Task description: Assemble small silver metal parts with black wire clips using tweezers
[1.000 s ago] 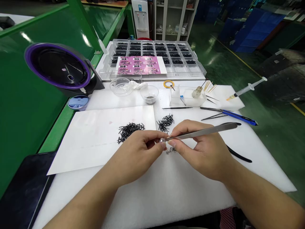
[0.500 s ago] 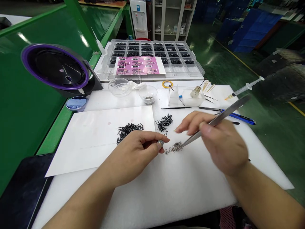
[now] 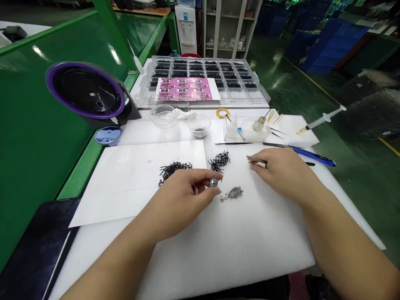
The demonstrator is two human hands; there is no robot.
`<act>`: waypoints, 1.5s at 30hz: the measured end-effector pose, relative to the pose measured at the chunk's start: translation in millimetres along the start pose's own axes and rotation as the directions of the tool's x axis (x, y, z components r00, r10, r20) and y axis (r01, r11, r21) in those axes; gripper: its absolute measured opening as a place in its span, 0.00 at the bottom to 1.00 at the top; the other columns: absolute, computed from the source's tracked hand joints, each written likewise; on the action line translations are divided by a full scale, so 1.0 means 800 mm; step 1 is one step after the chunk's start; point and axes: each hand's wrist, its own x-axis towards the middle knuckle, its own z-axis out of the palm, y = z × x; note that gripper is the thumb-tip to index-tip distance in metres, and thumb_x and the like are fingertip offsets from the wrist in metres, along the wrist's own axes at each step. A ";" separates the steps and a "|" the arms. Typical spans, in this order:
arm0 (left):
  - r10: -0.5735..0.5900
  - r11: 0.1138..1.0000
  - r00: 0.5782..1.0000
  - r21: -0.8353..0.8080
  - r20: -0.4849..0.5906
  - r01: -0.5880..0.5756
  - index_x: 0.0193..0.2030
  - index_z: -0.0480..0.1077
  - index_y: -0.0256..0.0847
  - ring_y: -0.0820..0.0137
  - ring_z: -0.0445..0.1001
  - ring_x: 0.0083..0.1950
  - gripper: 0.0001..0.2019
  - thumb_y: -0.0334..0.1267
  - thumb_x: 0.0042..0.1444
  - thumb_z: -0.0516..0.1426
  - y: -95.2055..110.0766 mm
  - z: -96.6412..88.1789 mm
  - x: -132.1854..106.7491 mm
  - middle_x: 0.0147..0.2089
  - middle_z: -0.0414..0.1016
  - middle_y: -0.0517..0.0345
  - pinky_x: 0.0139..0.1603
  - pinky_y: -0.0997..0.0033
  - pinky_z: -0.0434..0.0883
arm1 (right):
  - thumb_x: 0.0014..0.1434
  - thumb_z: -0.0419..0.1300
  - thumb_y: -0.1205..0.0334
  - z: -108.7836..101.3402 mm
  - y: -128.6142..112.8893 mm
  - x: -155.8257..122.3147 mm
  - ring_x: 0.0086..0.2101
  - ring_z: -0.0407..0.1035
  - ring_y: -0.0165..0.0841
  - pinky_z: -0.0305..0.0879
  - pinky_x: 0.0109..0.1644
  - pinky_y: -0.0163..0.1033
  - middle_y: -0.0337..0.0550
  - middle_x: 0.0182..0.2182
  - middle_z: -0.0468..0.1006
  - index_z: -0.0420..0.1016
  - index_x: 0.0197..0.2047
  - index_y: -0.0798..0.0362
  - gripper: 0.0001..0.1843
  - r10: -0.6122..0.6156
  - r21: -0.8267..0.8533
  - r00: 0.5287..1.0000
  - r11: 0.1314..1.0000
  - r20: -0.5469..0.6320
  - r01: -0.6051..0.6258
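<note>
I see my left hand (image 3: 184, 192) near the middle of the white foam bench pad (image 3: 237, 250), pinching a small round silver metal part (image 3: 213, 182) between thumb and forefinger. Just right of it, a little heap of tiny silver metal bits (image 3: 231, 193) lies on the pad, apart from the fingers. My right hand (image 3: 281, 173) lies palm down toward the pad's right side, fingers loosely curled over slim steel tweezers (image 3: 256, 158); only the tip and a dark tail end show, so I can't tell if it's gripping them or just covering them. 2 piles of short black pins: 1 (image 3: 173, 170) on the white paper sheet (image 3: 125, 179) at left, 1 (image 3: 219, 161) just off its right edge. Far edge: clear plastic compartment tray w/ pink label sheet (image 3: 185, 88).
</note>
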 end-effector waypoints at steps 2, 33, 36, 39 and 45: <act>0.013 1.000 1.000 -0.003 -0.001 -0.013 0.52 0.77 0.49 0.71 0.70 0.32 0.18 0.51 0.59 0.59 0.003 0.002 0.001 0.32 0.76 0.63 0.33 0.72 0.66 | 0.60 0.63 0.65 0.000 -0.016 -0.007 0.33 0.74 0.33 0.65 0.34 0.39 0.37 0.36 0.81 0.82 0.42 0.49 0.07 -0.017 0.227 0.984 0.972 -0.177 0.057; 0.058 0.998 0.995 0.031 -0.083 -0.056 0.50 0.78 0.52 0.68 0.73 0.34 0.17 0.53 0.58 0.60 -0.002 0.002 -0.002 0.34 0.79 0.62 0.36 0.70 0.68 | 0.58 0.64 0.68 0.002 -0.032 -0.014 0.31 0.72 0.31 0.67 0.34 0.38 0.37 0.34 0.80 0.79 0.40 0.50 0.06 -0.036 0.268 0.929 0.953 -0.368 0.144; 0.066 0.997 0.995 0.046 -0.072 -0.062 0.50 0.78 0.51 0.68 0.74 0.34 0.18 0.54 0.57 0.60 0.000 0.001 -0.002 0.33 0.78 0.61 0.35 0.70 0.68 | 0.59 0.62 0.67 0.004 -0.014 -0.001 0.32 0.71 0.36 0.64 0.37 0.43 0.40 0.32 0.79 0.80 0.39 0.51 0.06 -0.001 0.059 0.997 0.998 -0.072 0.005; 0.084 0.995 0.993 0.055 -0.088 -0.079 0.49 0.78 0.51 0.68 0.74 0.33 0.17 0.54 0.57 0.60 0.000 -0.003 -0.002 0.32 0.78 0.62 0.34 0.70 0.68 | 0.59 0.61 0.65 0.008 -0.014 0.002 0.39 0.72 0.40 0.64 0.43 0.45 0.45 0.38 0.78 0.81 0.44 0.53 0.10 0.038 0.011 0.999 0.999 0.031 -0.038; 0.029 0.990 0.943 -0.118 -0.332 -0.072 0.46 0.79 0.45 0.65 0.76 0.35 0.16 0.50 0.54 0.63 0.000 -0.026 -0.003 0.31 0.79 0.57 0.32 0.71 0.67 | 0.64 0.58 0.67 0.029 -0.067 -0.019 0.34 0.69 0.31 0.65 0.39 0.37 0.43 0.38 0.74 0.80 0.45 0.54 0.10 -0.320 0.402 0.944 0.857 -0.076 0.323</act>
